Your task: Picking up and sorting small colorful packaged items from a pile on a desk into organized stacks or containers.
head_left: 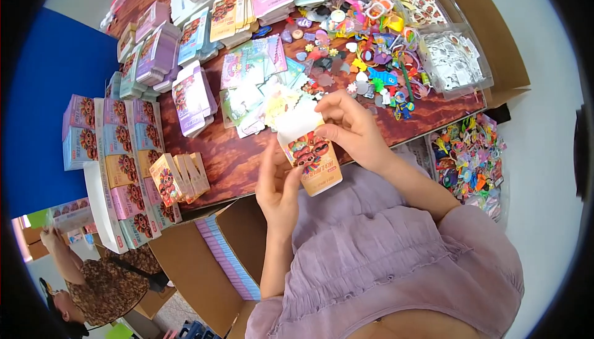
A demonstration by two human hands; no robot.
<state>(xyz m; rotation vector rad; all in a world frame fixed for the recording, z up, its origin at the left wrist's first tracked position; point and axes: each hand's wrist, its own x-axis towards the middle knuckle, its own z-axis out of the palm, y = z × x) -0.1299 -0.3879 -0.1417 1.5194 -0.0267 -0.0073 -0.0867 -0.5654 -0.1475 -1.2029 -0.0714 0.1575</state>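
Note:
In front of my body I hold a small orange printed box (311, 164), its white top flap standing up. My left hand (278, 187) grips it from the left side, thumb on the printed front. At the upper right corner my right hand (354, 130) pinches the top edge near the flap; whether something small is also between those fingers is hidden. Just beyond the box lie loose sticker sheets (253, 64) and pale cut-out pieces (281, 105). To the left a few finished-looking orange boxes (176, 178) stand at the table edge.
Stacks of flat coloured cartons (154, 54) line the far left. Trinkets (383, 60) are heaped at the right, beside a clear tray of silvery pieces (451, 60). Filled display trays (127, 172) stand left. Below are an open cardboard box (198, 265) and a bag of trinkets (470, 159). Another person (93, 283) works at lower left.

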